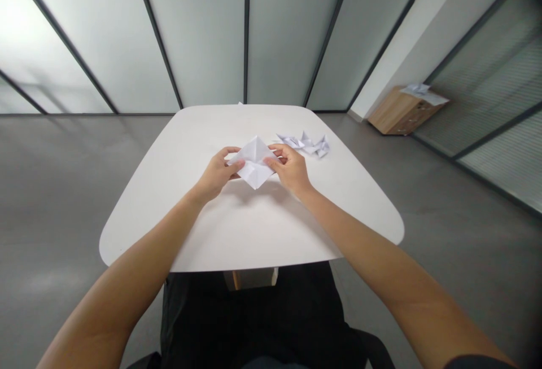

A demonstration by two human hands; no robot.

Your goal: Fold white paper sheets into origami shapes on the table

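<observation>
A sheet of folded white paper (256,161), diamond-shaped with creases across its middle, is held a little above the white table. My left hand (218,172) grips its left corner, thumb on top and fingers behind. On the opposite corner my right hand (292,166) has the same kind of hold, its thumb pressed on the paper's face. The fingertips behind the sheet are partly hidden. Just beyond my right hand lie several folded white paper shapes (305,144) with pointed tips, close together on the tabletop.
The white table (203,244) has rounded corners and widens toward me. A wooden cabinet (402,112) with papers on top stands on the floor at the far right. Frosted glass panels (212,30) rise behind the table. A box-like object (256,278) shows under the near edge.
</observation>
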